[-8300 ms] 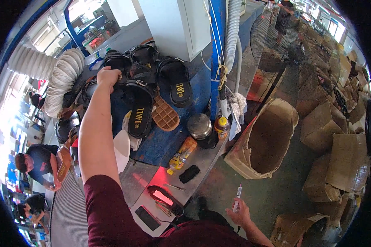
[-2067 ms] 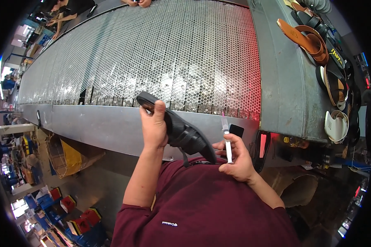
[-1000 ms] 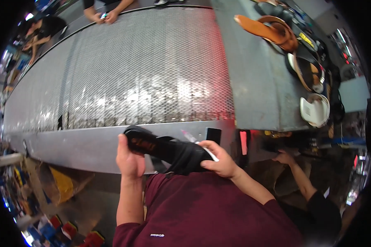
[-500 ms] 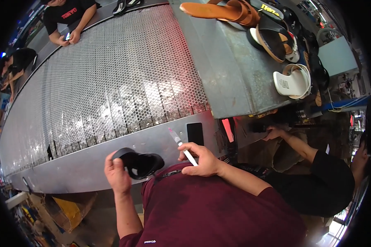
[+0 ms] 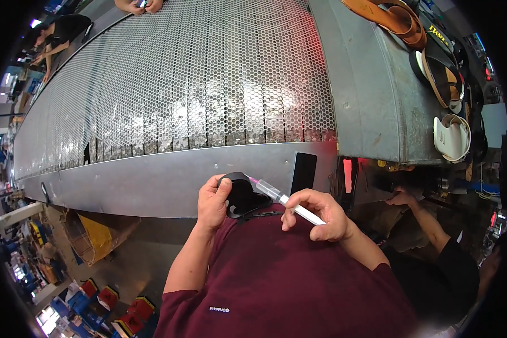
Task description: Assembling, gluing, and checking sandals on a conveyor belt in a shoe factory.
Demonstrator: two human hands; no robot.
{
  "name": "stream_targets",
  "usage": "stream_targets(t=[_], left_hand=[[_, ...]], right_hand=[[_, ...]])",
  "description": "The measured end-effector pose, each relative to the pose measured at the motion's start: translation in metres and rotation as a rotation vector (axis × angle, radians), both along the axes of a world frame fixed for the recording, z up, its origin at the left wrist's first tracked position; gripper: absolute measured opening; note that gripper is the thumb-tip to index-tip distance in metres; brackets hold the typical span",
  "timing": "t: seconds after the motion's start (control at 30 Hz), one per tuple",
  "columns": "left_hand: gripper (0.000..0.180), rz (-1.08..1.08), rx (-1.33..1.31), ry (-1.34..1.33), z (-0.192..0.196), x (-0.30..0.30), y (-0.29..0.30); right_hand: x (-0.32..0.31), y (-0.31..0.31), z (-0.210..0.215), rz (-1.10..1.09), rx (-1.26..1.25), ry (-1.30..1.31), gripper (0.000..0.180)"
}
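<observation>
Between the thumb and fingers of my left hand (image 5: pixel 213 204) is a black sandal (image 5: pixel 238 197), held by its curved strap close to my body. My right hand (image 5: pixel 324 215) grips a clear syringe (image 5: pixel 271 191) with a white plunger, thumb near the plunger's end. The syringe slants up to the left. Its pink tip is at the sandal's strap edge; whether it touches cannot be made out. The sandal's inside is dark and hard to see.
A perforated metal conveyor (image 5: pixel 208 84) lies beyond a smooth metal ledge (image 5: pixel 146 191). A black phone (image 5: pixel 304 170) rests on the ledge. On a metal housing (image 5: pixel 369 107) sit a brown sandal (image 5: pixel 386 17) and a white sandal (image 5: pixel 450 138). A co-worker's arm (image 5: pixel 425 219) reaches in at right.
The view has shifted. My hands have come closer together, and the syringe tip has gone from well apart to the sandal's strap. Both hands keep their hold.
</observation>
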State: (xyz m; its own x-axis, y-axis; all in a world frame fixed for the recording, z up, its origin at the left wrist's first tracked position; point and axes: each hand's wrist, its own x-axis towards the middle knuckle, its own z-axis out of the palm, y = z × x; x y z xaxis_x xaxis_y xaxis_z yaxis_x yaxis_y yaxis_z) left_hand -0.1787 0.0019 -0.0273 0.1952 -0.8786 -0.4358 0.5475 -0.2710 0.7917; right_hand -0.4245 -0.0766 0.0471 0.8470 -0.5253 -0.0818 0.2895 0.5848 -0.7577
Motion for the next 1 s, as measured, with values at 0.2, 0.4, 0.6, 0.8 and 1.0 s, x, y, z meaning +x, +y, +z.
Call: stream_targets(t=[0.2,0.4,0.6,0.8,1.0], left_hand=[[0.024,0.024,0.024,0.155,0.001,-0.007,-0.001],[0.024,-0.015,0.02,0.159,-0.001,-0.009,-0.004],[0.025,-0.048,0.035,0.156,-0.001,-0.014,-0.006],[0.026,-0.063,0.035,0.168,-0.001,-0.02,-0.006],[0.025,-0.061,0.027,0.152,-0.001,-0.028,-0.007]], right_hand=[[-0.003,-0.004,-0.001,0.08,-0.023,0.041,0.058],[-0.005,-0.009,-0.005,0.122,-0.034,0.055,0.055],[-0.011,-0.01,-0.007,0.119,-0.012,0.069,0.054],[-0.018,-0.012,-0.01,0.098,0.021,0.094,0.049],[-0.023,-0.014,-0.012,0.044,0.044,0.081,0.045]])
